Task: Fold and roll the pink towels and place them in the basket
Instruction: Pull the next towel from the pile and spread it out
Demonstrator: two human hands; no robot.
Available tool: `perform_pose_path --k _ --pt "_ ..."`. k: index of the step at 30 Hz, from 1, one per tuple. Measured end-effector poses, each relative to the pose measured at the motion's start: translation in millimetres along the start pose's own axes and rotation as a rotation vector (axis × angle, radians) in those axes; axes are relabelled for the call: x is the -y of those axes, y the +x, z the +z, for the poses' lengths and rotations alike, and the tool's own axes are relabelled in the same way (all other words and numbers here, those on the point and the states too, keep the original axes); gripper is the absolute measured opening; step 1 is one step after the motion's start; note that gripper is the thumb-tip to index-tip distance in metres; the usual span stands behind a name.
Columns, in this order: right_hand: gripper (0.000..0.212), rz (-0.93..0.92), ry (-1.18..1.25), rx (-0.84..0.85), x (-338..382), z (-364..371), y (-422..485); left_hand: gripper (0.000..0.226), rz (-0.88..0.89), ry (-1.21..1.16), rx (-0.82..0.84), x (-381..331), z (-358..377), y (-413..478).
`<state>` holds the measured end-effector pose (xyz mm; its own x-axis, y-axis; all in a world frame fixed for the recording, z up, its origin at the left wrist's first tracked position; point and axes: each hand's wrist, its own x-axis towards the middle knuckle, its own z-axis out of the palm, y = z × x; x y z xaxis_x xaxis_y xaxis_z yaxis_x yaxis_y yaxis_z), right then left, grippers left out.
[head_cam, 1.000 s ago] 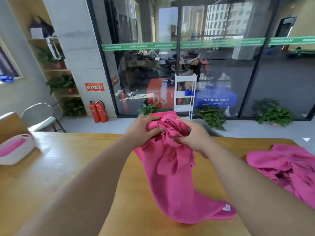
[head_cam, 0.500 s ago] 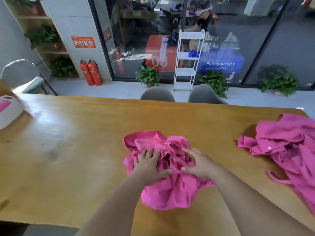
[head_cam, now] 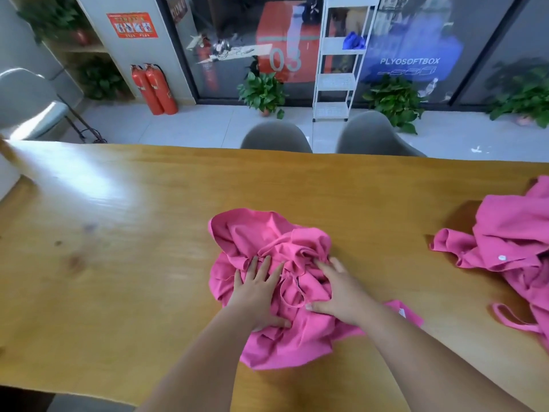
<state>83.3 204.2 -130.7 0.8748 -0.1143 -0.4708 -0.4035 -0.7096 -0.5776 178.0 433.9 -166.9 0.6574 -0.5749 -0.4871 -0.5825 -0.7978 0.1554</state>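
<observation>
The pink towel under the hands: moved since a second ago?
Yes, downward. The pink towel was held up over the table; now it lies bunched on it under the left hand and right hand.

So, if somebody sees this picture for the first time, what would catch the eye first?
First the crumpled pink towel in the middle of the wooden table, with the left hand and the right hand pressing flat on it. Next, a second heap of pink cloth at the table's right edge, apart from the first. Behind, two red fire extinguishers stand by the wall.
</observation>
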Motion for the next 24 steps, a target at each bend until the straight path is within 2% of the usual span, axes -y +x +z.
perform_pose_path --k 4,13,16,19,21,24 --pt "0.125 0.029 -0.056 -0.077 6.8 22.6 14.0 0.145 0.042 0.025 -0.008 19.9 -6.2 7.4" --pt "0.125 0.16 0.081 -0.046 75.3 59.2 24.6 0.134 0.134 0.232 -0.095 99.7 -29.4 12.6" --pt "0.128 0.205 0.148 -0.04 112.3 77.9 27.9 0.123 0.134 0.289 -0.159 137.2 -36.0 5.6" --pt "0.131 0.238 0.186 -0.04 151.0 99.0 35.9 0.094 0.141 0.283 -0.244 180.9 -44.3 -6.5" --pt "0.118 0.241 0.173 -0.02 178.9 115.2 40.2 0.081 0.113 0.307 -0.252 210.6 -52.4 -17.5" --pt "0.08 0.227 0.062 0.009 219.9 134.5 40.9 0.082 0.033 0.315 -0.239 254.7 -64.6 -34.0"
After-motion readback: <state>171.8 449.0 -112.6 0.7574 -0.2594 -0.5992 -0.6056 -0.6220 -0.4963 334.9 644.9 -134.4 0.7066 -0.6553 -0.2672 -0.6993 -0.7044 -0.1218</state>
